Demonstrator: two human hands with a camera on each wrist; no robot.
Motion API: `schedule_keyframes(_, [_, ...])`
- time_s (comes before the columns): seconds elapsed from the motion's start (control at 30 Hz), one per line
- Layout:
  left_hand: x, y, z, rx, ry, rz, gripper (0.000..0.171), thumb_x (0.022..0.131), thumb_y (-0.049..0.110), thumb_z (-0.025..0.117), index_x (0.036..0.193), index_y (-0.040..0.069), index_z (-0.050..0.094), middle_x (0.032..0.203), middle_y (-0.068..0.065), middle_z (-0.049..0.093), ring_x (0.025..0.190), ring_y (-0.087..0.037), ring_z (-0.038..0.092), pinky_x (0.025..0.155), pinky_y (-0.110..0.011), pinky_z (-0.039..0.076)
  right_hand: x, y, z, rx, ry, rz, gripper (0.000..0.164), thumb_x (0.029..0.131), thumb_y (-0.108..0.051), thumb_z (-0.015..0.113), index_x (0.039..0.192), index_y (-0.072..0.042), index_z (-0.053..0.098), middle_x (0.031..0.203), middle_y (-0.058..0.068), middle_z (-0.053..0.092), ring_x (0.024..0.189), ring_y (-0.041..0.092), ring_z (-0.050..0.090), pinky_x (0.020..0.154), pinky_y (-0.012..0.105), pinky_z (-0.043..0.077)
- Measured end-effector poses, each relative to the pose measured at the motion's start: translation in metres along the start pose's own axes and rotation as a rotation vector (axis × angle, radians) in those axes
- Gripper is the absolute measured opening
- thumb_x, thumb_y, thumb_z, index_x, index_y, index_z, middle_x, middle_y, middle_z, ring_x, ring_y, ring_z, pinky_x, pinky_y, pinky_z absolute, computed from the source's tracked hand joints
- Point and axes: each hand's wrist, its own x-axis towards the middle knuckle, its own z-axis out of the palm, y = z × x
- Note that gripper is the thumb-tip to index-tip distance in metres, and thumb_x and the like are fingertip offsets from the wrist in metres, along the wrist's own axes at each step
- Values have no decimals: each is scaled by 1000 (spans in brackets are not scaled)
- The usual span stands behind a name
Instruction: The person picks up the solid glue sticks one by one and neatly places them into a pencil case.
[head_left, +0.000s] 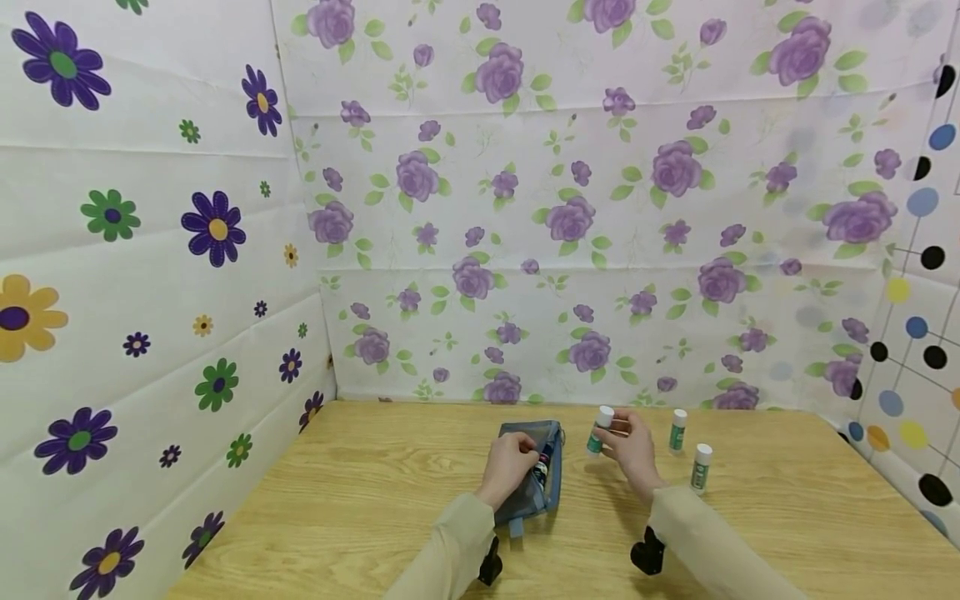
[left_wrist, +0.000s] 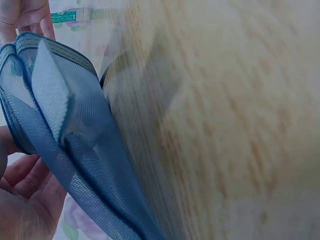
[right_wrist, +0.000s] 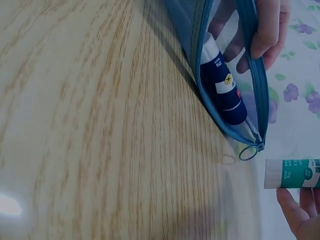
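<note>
My left hand pinches one zippered edge of a blue mesh zipper pouch, holding its mouth apart. Inside the pouch lies a dark blue glue stick with a white cap. To the right of the pouch, my right hand grips a green glue stick with a white cap, raised upright above the table. In the left wrist view the pouch's mesh side hides part of the left fingers.
Two more green glue sticks with white caps, a farther one and a nearer one, stand right of my right hand. The wooden table meets a flower-patterned wall sheet at the back.
</note>
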Motion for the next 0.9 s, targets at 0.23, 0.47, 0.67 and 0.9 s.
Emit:
schedule_keyframes(0.23, [0, 0, 0, -18, 1, 10, 12, 82, 0, 60, 92, -4, 65, 73, 1, 56, 63, -10, 52, 53, -27, 43, 1, 0, 1, -5, -2, 14, 37, 84, 3, 60, 116, 6, 42, 108, 24, 45, 97, 37, 49, 79, 48, 43])
schedule_keyframes(0.47, [0, 0, -1, -23, 1, 11, 12, 82, 0, 59, 92, -4, 65, 73, 1, 56, 62, -10, 52, 53, -27, 43, 0, -1, 4, 26, -14, 34, 39, 84, 2, 60, 117, 7, 42, 108, 24, 45, 98, 38, 49, 78, 49, 44])
schedule_keyframes(0.67, [0, 0, -2, -31, 7, 18, 12, 82, -1, 59, 91, -4, 65, 73, 1, 56, 63, -10, 52, 53, -27, 43, -1, 0, 6, 50, -28, 59, 39, 84, 1, 60, 117, 6, 40, 108, 23, 44, 97, 36, 50, 76, 48, 45])
schedule_keyframes(0.9, [1, 0, -3, -26, 14, 18, 12, 81, 0, 59, 91, -4, 65, 72, 2, 56, 62, -9, 52, 53, -26, 43, 0, 3, 10, 62, -36, 85, 38, 85, 0, 60, 117, 6, 42, 105, 21, 45, 93, 31, 52, 75, 47, 45])
